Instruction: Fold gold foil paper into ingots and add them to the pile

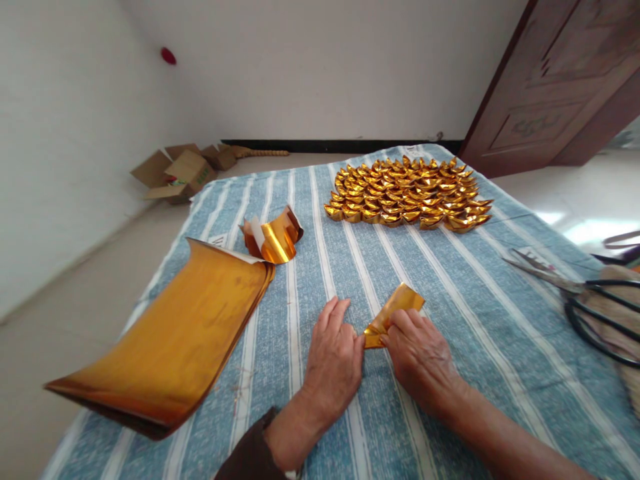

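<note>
Near the front of the table, a small piece of gold foil paper (401,300) lies partly folded between my hands. My left hand (333,357) rests on the cloth, its thumb side pinching the left end of the paper's folded lower edge. The other fingers of that hand point forward. My right hand (423,357) is closed over the right part of the paper, fingers curled and pressing on the fold. The paper's upper end sticks out beyond the right knuckles. What lies under the right fingers is hidden.
A stack of gold foil sheets (170,333) lies at left, with curled foil pieces (277,240) behind it. Many folded gold paper ingots (400,193) stand at the back. Black-handled scissors (575,287) lie at right. The table has a blue striped cloth (480,373). Cardboard boxes (185,170) sit on the floor.
</note>
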The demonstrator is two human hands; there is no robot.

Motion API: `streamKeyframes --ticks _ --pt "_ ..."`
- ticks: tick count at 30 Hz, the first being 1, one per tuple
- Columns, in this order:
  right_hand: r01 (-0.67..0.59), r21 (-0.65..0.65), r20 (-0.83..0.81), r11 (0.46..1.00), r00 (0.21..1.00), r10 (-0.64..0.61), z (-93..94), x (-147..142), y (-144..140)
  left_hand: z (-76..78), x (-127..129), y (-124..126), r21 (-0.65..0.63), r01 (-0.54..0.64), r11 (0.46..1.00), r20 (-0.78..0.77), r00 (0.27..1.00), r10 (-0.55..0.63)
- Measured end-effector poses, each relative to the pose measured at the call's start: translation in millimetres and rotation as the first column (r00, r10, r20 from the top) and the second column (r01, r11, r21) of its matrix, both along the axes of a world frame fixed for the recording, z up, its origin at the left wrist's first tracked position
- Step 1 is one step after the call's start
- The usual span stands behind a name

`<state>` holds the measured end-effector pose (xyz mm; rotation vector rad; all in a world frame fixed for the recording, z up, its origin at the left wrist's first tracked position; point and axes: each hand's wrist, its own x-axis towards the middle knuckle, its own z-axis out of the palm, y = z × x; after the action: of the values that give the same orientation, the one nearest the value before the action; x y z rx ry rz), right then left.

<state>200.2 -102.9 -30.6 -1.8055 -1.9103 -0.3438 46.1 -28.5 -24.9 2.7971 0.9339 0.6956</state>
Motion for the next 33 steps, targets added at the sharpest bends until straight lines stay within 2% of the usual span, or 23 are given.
streamKeyframes --ticks 11,27,33 --pt "-0.002 -0.032 0.011 0.999 1.000 0.003 -1.9 0.5 -0.2 2.3 0.8 -0.7 0.007 -0.012 1.000 0.000 1.000 0.012" --pt "-0.010 -0.070 0.026 0.997 1.000 0.012 -4.3 1.8 -1.8 1.8 -2.4 1.2 -0.056 -0.042 0.998 -0.026 0.999 0.041" --pt "0.000 -0.049 0.030 0.999 1.000 0.001 -7.4 2.6 -1.6 0.0 -4.1 3.5 -0.057 -0.032 0.998 -0.011 0.999 0.032"
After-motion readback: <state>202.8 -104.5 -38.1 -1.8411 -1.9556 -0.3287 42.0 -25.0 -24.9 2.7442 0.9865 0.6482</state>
